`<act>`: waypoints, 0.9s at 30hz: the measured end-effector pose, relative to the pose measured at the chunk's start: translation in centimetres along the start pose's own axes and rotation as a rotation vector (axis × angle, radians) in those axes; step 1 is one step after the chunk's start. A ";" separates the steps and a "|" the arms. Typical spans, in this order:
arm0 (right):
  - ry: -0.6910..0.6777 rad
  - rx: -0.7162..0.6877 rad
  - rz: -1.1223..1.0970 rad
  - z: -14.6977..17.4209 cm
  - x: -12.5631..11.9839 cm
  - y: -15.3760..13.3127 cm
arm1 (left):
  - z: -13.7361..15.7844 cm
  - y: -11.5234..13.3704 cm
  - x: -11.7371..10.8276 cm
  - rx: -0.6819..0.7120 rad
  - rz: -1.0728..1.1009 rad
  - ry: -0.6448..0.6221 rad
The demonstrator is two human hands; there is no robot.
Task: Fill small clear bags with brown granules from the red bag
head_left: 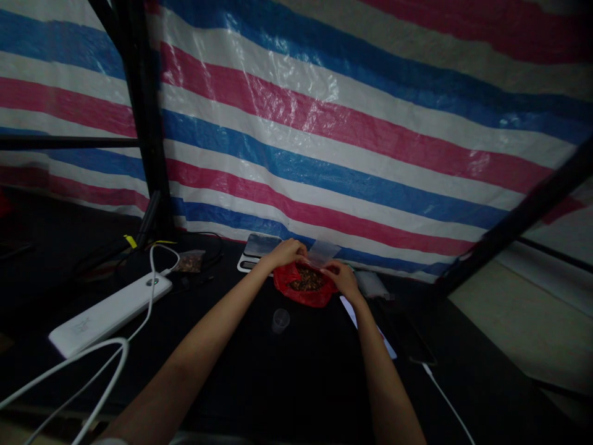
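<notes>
A red plastic bag [303, 300] lies open on the black table, with loose brown bits [306, 279] heaped inside. Just beyond the heap, a clear plastic bag [324, 250] stretches between my hands. My left hand [291, 252] pinches it from the left, over the rim of the red bag. From the right, my right hand [341, 278] pinches its near edge. The fingertips are small and dim here. A small clear cup [280, 321] stands in front of the red bag. Behind my left hand sits a kitchen scale [260, 246], partly covered by that hand.
On the left lie a white power strip [111, 314] with cables and a filled clear bag [190, 261]. To the right are a phone [410, 337] on a white cable, a pale flat item [348, 309] and a stack of clear bags [372, 284]. A striped tarp [324, 148] hangs behind.
</notes>
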State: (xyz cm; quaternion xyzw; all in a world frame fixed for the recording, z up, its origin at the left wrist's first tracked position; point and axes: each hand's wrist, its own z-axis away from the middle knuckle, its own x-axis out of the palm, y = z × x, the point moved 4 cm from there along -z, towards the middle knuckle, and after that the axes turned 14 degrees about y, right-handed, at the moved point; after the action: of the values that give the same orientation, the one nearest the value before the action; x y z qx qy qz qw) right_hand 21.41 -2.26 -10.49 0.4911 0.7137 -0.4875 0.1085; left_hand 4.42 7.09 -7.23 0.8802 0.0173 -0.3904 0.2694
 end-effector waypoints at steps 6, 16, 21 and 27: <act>0.065 0.053 -0.093 -0.2 -0.6 0.2 | -0.3 1.0 -0.7 0.026 0.017 0.028; 0.106 0.023 -0.029 -0.1 -1.4 -0.6 | -0.2 2.5 -1.1 0.051 -0.030 0.018; 0.047 -0.022 -0.072 0.1 -0.9 -1.0 | -0.1 2.3 -0.6 0.011 0.027 -0.030; 0.021 -0.025 -0.027 0.3 0.1 -1.0 | 0.0 2.3 -0.1 0.019 -0.010 -0.119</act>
State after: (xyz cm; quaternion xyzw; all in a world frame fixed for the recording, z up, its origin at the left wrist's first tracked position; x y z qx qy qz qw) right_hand 20.47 -2.44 -10.13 0.4851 0.7274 -0.4749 0.1006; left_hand 4.89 5.12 -6.05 0.8578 0.0021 -0.4437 0.2595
